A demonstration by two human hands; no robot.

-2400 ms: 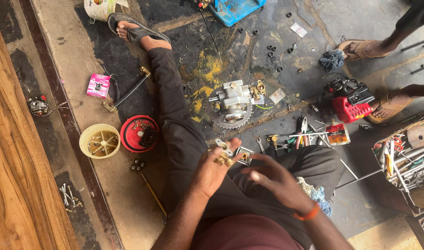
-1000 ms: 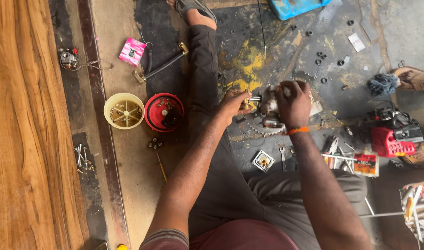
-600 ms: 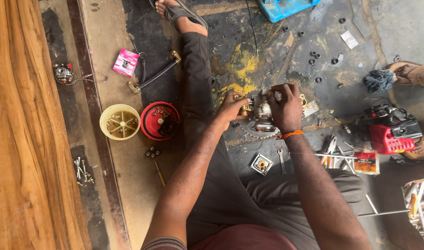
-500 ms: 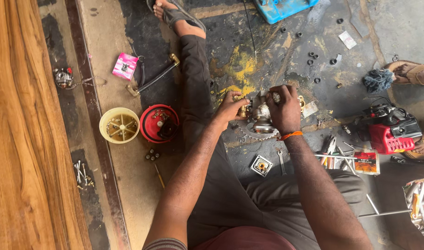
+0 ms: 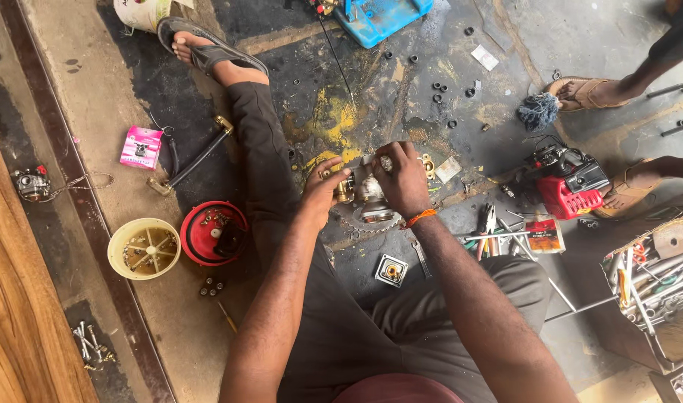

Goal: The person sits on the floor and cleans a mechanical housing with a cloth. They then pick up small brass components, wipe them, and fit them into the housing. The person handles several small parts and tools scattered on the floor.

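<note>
1. Metal engine part [image 5: 367,200], grey with a brass fitting on its left side, sits on the oily floor [image 5: 401,82] between the person's legs, both hands on it.
2. Right hand [image 5: 403,177] reaches out on a straight forearm, palm down, fingers curled over the top of the part and gripping it; an orange band [image 5: 418,218] circles the wrist.
3. Left hand [image 5: 320,192] comes in from the left with the wrist bent, fingertips pinched on the brass fitting.
4. Left leg stretches forward, foot in a sandal [image 5: 200,46].
5. Red cover [image 5: 214,233] and cream bowl [image 5: 144,248] lie side by side, left of the left arm.
6. Small square part [image 5: 391,270] rests just below the hands, a spanner [image 5: 420,258] beside it.
7. Red engine [image 5: 569,183] stands well to the right, near another person's feet.
</note>
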